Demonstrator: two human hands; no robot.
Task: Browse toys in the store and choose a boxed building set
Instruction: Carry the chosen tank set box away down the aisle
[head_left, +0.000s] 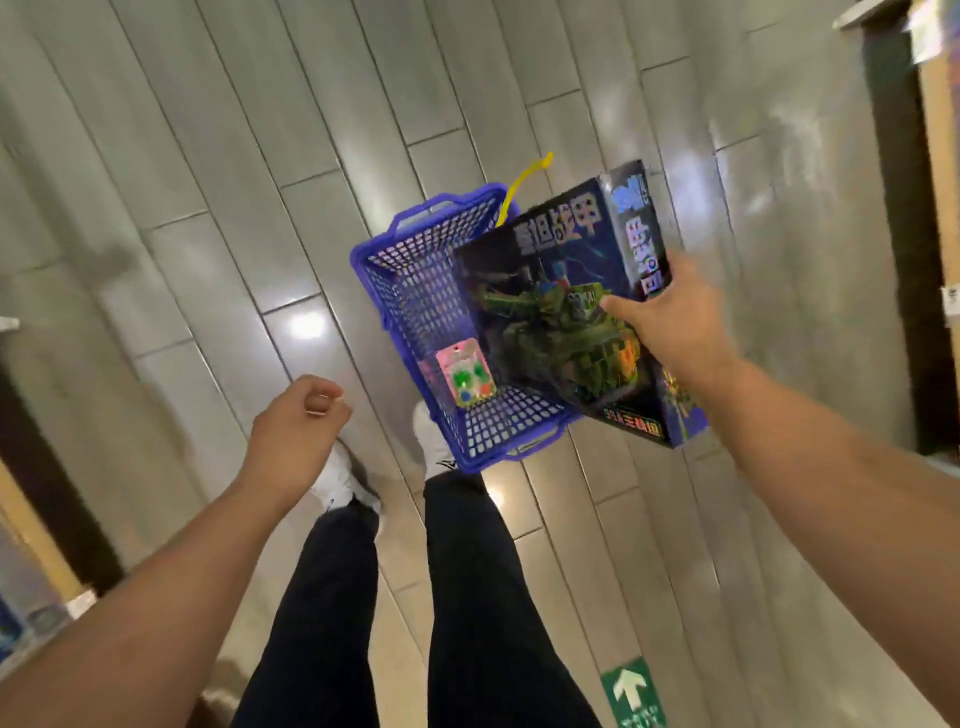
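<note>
A big dark-blue boxed building set (561, 291) with a green tank printed on its front tilts over the right side of a blue plastic shopping basket (415, 280) that stands on the floor. My right hand (670, 322) grips the box at its right edge, thumb across the front. One lower corner of the box sits inside the basket; the rest sticks out to the right. A small pink blister-card toy (465, 376) lies in the basket's bottom. My left hand (298, 415) hangs loosely curled to the left of the basket and holds nothing.
A yellow basket handle (519, 184) sticks up behind the box. My feet in white shoes (337, 478) stand just before the basket on grey floor tiles. Dark shelf units run along the right edge (904, 260) and the lower left. A green arrow sticker (631, 691) marks the floor.
</note>
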